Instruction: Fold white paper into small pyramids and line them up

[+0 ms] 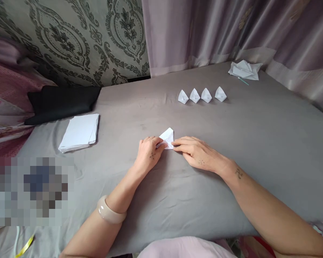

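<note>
A small folded white paper piece [168, 137] lies on the grey sheet [177, 186] in the middle. My left hand [148, 153] is curled, its fingers pinching the paper's left edge. My right hand [196, 152] lies flat beside it, its fingertips pressing down on the paper's lower right corner. Both hands touch the paper.
Several finished folded paper shapes [201, 95] stand in a row further back. A stack of white sheets [80, 132] lies at the left, next to a black cushion [60, 102]. Crumpled paper [244, 69] and a thin green stick [243, 81] lie at the far right. Curtains hang behind.
</note>
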A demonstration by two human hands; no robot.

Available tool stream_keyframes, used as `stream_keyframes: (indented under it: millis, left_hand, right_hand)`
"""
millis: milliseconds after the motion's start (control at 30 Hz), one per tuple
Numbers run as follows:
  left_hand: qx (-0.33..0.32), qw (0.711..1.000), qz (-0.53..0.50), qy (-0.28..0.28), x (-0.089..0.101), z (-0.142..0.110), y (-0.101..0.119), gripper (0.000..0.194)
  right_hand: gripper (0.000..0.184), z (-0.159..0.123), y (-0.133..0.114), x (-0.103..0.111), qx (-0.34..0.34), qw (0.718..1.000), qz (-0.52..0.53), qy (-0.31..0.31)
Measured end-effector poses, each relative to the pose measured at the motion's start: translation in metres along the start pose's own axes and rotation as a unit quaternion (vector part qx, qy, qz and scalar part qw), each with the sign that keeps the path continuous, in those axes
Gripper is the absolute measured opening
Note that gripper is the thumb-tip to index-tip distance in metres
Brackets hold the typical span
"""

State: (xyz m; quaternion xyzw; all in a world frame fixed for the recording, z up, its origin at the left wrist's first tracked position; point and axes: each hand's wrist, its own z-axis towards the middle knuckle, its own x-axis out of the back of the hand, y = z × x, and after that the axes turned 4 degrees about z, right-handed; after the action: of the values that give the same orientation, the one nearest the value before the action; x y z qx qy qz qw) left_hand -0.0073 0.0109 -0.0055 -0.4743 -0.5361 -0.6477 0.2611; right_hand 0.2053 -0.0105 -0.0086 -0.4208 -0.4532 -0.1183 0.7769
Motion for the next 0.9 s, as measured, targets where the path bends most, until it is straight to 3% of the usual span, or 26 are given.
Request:
stream_keyframes:
  millis: [367,667,900]
  left_hand:
    - [0.02,1.0,-0.011,-0.013,0.002,0.0008,0.0025,0.02]
    - [0.032,0.999,-0.004,-0.013,0.0004,0.0007,0.0018,0.017]
    - [0.079,0.997,0.011,0.018,-0.002,-0.0031,0.0041,0.021]
  right_hand:
    - [0.06,0.0019,-0.0024,0.005,-0.004,0.999,0.031,-0.005]
    - [0.051,-0.0027,-0.0022,0.0018,-0.003,0.999,-0.023,-0.026]
    - [0.041,0.0009,-0.0043,-0.0026,-0.009,0.999,-0.047,-0.02]
